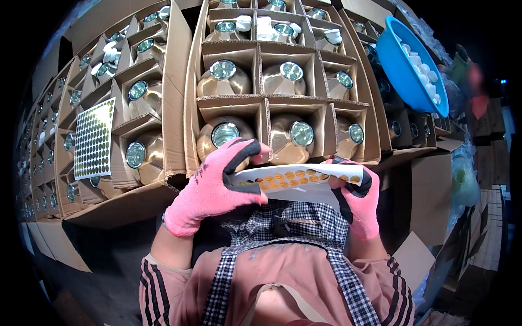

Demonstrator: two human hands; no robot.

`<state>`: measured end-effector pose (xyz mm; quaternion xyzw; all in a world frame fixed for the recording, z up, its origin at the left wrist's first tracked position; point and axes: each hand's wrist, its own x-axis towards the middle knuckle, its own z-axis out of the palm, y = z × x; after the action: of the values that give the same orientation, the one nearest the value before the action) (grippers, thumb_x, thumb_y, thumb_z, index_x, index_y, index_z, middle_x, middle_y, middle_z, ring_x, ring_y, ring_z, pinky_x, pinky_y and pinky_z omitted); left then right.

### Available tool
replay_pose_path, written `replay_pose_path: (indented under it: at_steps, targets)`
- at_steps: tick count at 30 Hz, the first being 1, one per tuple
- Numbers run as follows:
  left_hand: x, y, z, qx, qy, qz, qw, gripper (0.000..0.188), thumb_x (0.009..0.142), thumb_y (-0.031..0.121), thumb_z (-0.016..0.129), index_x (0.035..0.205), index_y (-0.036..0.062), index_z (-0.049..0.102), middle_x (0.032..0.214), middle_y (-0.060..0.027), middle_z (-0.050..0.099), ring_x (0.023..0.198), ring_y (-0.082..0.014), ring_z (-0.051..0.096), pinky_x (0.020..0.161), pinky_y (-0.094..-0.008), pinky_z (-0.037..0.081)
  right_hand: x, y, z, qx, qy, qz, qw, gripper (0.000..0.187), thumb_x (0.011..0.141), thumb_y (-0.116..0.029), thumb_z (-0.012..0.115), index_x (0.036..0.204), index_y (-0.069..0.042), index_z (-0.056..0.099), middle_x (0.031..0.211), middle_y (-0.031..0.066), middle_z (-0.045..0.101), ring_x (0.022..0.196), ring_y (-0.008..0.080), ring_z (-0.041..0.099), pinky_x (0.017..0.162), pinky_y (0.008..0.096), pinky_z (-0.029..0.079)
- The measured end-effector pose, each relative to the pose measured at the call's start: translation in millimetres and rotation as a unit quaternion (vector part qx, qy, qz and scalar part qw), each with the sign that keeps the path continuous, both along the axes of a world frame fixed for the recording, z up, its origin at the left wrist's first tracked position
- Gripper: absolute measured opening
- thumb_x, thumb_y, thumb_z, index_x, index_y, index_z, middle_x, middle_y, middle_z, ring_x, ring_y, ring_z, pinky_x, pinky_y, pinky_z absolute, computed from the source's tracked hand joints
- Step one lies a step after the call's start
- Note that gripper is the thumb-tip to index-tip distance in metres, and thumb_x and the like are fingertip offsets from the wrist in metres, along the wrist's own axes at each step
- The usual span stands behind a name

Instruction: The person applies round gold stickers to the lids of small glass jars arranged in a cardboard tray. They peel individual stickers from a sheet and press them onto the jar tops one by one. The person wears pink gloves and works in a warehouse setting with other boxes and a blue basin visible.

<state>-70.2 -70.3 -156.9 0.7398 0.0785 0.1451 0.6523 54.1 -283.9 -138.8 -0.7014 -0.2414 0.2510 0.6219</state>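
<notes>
A bent white sheet of round gold stickers (296, 178) is held in front of my apron, just below the near edge of the central carton. My right hand (359, 198), in a pink and black glove, grips its right end with the fingers curled round the edge. My left hand (209, 182), gloved alike, is at its left end, thumb lying across the lower part and index finger arched above. Its other fingers are partly hidden. Just beyond my left hand stands a gold-tinted glass jar (225, 133) with an uncapped round mouth.
The central cardboard carton (191, 108) holds several jars between dividers, white caps among the far ones. Another sticker sheet (95, 138) lies on the left carton (175, 81). At the right, a blue basin (389, 60) holds white caps. Loose cardboard (416, 261) stands at lower right.
</notes>
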Motion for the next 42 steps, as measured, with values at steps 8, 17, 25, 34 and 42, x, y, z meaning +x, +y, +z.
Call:
replay_pose_path:
  at_steps: [8, 17, 25, 34, 42]
  targets:
    - [-7, 14, 1, -0.107, 0.077, -0.059, 0.990, 0.021, 0.070, -0.001, 0.066, 0.090, -0.0017, 0.058, 0.082, -0.0020, 0.058, 0.076, -0.0068, 0.054, 0.068, -0.0200, 0.045, 1, 5, 18, -0.002, 0.022, 0.068, 0.997, 0.038, 0.062, 0.004, 0.067, 0.099, 0.005, 0.059, 0.098, 0.0078, 0.059, 0.087, 0.0112, 0.055, 0.080, 0.0244, 0.044]
    - [6, 1, 4, -0.241, -0.029, 0.020, 0.970, 0.047, 0.057, -0.001, 0.075, 0.099, -0.0005, 0.053, 0.086, -0.0008, 0.054, 0.090, -0.0093, 0.052, 0.084, -0.0241, 0.042, -6, -6, 7, 0.008, -0.007, -0.122, 0.992, 0.024, 0.077, -0.006, 0.064, 0.098, 0.005, 0.059, 0.083, 0.0020, 0.061, 0.076, 0.0052, 0.052, 0.071, 0.0194, 0.043]
    - [7, 6, -8, -0.223, 0.006, 0.046, 0.974, 0.013, 0.077, 0.009, 0.062, 0.082, -0.0013, 0.057, 0.084, -0.0087, 0.059, 0.075, -0.0127, 0.054, 0.067, -0.0240, 0.044, -1, 1, 28, 0.021, -0.003, 0.035, 0.999, 0.039, 0.069, -0.002, 0.070, 0.103, 0.007, 0.054, 0.103, 0.0106, 0.059, 0.093, 0.0124, 0.054, 0.084, 0.0262, 0.041]
    - [5, 18, -25, -0.278, -0.050, 0.024, 0.959, 0.043, 0.079, 0.036, 0.062, 0.095, -0.0042, 0.056, 0.092, -0.0074, 0.059, 0.082, -0.0110, 0.052, 0.076, -0.0234, 0.040, -7, -6, 25, -0.032, 0.019, -0.034, 0.999, 0.024, 0.080, -0.015, 0.064, 0.090, 0.006, 0.059, 0.086, 0.0033, 0.060, 0.077, 0.0060, 0.051, 0.071, 0.0193, 0.042]
    - [2, 9, 0, -0.225, 0.023, 0.037, 0.973, 0.013, 0.071, 0.008, 0.066, 0.079, -0.0017, 0.062, 0.078, -0.0056, 0.061, 0.073, -0.0089, 0.054, 0.069, -0.0224, 0.044, -8, -1, 26, -0.015, -0.011, -0.011, 1.000, 0.025, 0.072, 0.006, 0.060, 0.097, 0.007, 0.056, 0.087, 0.0053, 0.060, 0.080, 0.0092, 0.054, 0.076, 0.0228, 0.043]
